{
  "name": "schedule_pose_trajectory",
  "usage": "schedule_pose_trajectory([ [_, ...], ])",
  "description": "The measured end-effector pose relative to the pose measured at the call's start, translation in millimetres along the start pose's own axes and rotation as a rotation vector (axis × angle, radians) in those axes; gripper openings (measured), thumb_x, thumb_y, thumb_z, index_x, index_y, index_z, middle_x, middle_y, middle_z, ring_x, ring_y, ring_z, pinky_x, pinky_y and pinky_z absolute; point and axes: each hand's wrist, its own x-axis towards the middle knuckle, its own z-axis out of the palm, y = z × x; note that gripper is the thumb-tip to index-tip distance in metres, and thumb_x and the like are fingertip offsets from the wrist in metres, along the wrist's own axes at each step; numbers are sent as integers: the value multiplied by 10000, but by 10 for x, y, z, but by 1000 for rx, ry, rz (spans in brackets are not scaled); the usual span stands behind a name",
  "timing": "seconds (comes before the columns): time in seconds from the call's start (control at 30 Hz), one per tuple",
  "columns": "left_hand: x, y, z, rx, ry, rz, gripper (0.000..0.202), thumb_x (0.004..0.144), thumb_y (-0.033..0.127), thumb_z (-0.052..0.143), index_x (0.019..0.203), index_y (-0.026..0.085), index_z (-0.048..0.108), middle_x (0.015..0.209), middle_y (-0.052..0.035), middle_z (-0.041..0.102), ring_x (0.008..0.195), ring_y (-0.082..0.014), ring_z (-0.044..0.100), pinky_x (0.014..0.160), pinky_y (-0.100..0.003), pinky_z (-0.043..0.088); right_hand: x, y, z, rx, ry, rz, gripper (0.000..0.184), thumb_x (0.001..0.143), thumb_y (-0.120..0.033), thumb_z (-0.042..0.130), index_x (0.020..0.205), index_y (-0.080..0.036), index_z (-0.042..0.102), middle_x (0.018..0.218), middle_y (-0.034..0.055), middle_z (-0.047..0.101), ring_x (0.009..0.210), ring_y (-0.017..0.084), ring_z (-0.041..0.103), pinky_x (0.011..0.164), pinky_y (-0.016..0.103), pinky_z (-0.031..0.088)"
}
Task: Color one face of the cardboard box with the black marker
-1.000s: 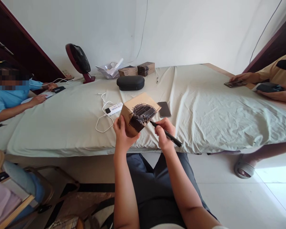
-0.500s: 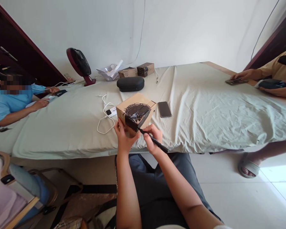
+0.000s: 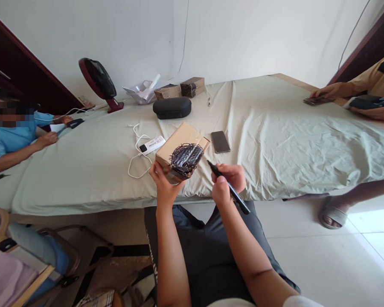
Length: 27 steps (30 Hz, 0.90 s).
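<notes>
Cardboard box (image 3: 180, 148), near face scribbled black, is gripped from below by left hand (image 3: 162, 184), tilted over the bed edge. Right hand (image 3: 226, 184), just right of it, pinches black marker (image 3: 228, 187), tip just off the box. Phone (image 3: 220, 141) lies beyond the right hand.

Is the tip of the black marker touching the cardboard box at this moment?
Apart. In the head view, the marker tip sits right of the box, with bedsheet visible between.
</notes>
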Motion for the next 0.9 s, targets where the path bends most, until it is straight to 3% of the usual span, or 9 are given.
schedule_pose_trajectory([
  [0.13,-8,-99,53,-15,27,53,1271,745,457,889,1718,196,114,1634,-287,248,1594,-467,310,1253,-659,378,136,234,-92,-152,36,84,284,1006,-493,591,1178,-272,639,824,20,735,470,123,525,512,310,480],
  [0.27,-17,-208,129,-102,27,-64,1250,809,497,857,1736,221,64,1727,-282,164,1662,-421,213,1261,-596,401,265,651,-199,-259,-43,119,270,1038,-428,565,1193,-246,692,1079,79,810,598,135,664,675,340,565],
  [0.37,-49,-331,206,-174,23,-212,1098,918,509,756,1744,245,81,1777,-242,177,1685,-357,208,1308,-558,345,361,1040,-300,-408,-189,162,279,1023,-393,569,1227,-222,653,1187,118,789,954,214,757,893,377,585],
  [0.43,-94,-421,270,-222,-7,-285,873,1007,483,634,1732,251,204,1763,-209,298,1662,-313,301,1334,-527,306,448,1288,-329,-541,-363,177,340,986,-359,574,1285,-201,609,1242,156,763,1090,257,731,975,409,563],
  [0.53,-178,-507,369,-225,-74,-345,664,1041,423,551,1663,240,412,1670,-187,493,1558,-310,489,1299,-514,383,608,1611,-240,-802,-633,224,441,937,-307,589,1357,-173,582,1313,203,719,1260,335,634,1045,463,499],
  [0.7,-234,-480,451,-68,-111,-369,652,1011,322,551,1647,238,435,1660,-178,508,1528,-351,511,1250,-570,439,786,2015,110,-1071,-851,256,448,909,-197,596,1351,-127,613,1199,230,730,1257,393,529,1053,517,378],
  [0.8,-199,-416,444,-25,-33,-315,681,967,326,627,1614,203,450,1595,-229,528,1440,-343,575,1199,-542,481,804,2115,193,-1029,-852,239,409,919,-131,513,1311,-129,628,1213,211,716,1170,347,567,1036,483,384],
  [0.87,-172,-360,431,-23,116,-291,646,940,333,667,1542,167,499,1394,-225,621,1193,-291,688,1059,-485,567,794,2091,166,-928,-799,182,411,964,-171,476,1357,-142,592,1240,186,694,1123,303,612,989,426,445],
  [0.9,-164,-328,424,-30,205,-281,576,942,333,667,1476,157,541,1241,-178,661,1027,-245,704,965,-438,593,779,2053,139,-860,-754,139,409,984,-204,470,1376,-155,574,1232,169,684,1093,281,632,958,400,476],
])
